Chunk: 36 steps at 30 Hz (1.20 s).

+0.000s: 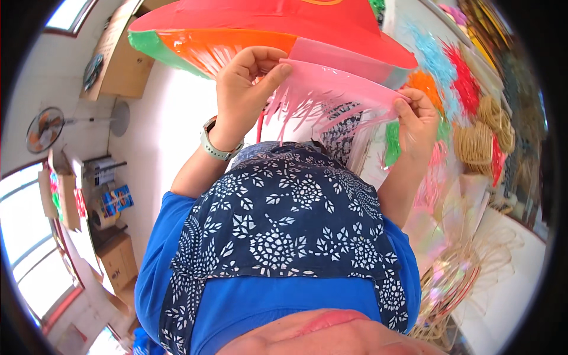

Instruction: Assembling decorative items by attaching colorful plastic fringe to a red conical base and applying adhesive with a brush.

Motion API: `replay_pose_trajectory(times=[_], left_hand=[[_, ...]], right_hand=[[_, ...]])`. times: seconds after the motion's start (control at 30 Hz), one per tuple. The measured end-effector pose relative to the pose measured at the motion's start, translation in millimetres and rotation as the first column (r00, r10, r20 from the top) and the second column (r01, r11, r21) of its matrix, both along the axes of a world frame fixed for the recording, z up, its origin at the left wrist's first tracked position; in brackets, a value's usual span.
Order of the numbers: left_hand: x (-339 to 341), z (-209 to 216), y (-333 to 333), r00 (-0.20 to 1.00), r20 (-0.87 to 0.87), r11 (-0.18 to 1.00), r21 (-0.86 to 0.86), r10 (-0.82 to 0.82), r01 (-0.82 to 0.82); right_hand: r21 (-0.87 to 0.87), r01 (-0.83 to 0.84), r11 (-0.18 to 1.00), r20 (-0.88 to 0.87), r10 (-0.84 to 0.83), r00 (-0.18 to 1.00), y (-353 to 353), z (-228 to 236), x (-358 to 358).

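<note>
Between my two hands stretches a pink fringed strip, its smooth edge up and its cut strands hanging down. My left hand pinches its left end between thumb and fingers. The right end is pinched by my right hand. Just beyond, a large red domed shape with a wide rim fills the top of the view. Under that rim show an orange shiny panel, a green piece and a paler pink panel. Whether the strip touches the pink panel I cannot tell.
On the right, a table holds blue fringe, red fringe, orange fringe and coiled tan bundles. Thin looped strips lie nearer me. A standing fan and cardboard boxes are at left.
</note>
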<state>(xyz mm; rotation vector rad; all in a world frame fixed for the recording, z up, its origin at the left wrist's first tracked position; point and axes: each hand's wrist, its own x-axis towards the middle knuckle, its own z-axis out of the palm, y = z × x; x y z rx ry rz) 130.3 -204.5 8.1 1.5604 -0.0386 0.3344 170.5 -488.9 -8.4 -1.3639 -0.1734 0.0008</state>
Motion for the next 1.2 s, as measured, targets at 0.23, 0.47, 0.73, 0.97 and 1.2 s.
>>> replay_pose_trajectory(times=[0.23, 0.47, 0.73, 0.97, 1.2], left_hand=[[3.7, 3.8, -16.7, 0.983, -0.014, 0.983, -0.008, 0.183, -0.183], [8.9, 6.3, -21.7, 0.953, -0.009, 0.944, 0.141, 0.302, -0.298], [18.3, 7.5, -27.7, 0.924, -0.001, 0.898, 0.234, 0.383, -0.372], [18.2, 7.9, -26.7, 0.925, 0.020, 0.902, 0.213, 0.380, -0.375], [17.4, 6.2, -26.9, 0.917, 0.021, 0.892, 0.227, 0.398, -0.392]], right_hand=[[0.203, -0.080, 0.976, -0.036, 0.089, 0.995, -6.9, -14.9, 25.6], [0.237, -0.029, 0.971, 0.012, 0.027, 1.000, -4.3, -26.6, 32.7], [0.247, 0.005, 0.969, 0.001, -0.005, 1.000, -6.8, -39.7, 38.6], [0.432, -0.120, 0.894, -0.125, 0.191, 0.974, -1.9, -37.7, 45.3], [0.332, -0.040, 0.942, -0.050, 0.060, 0.997, -1.5, -35.3, 42.9]])
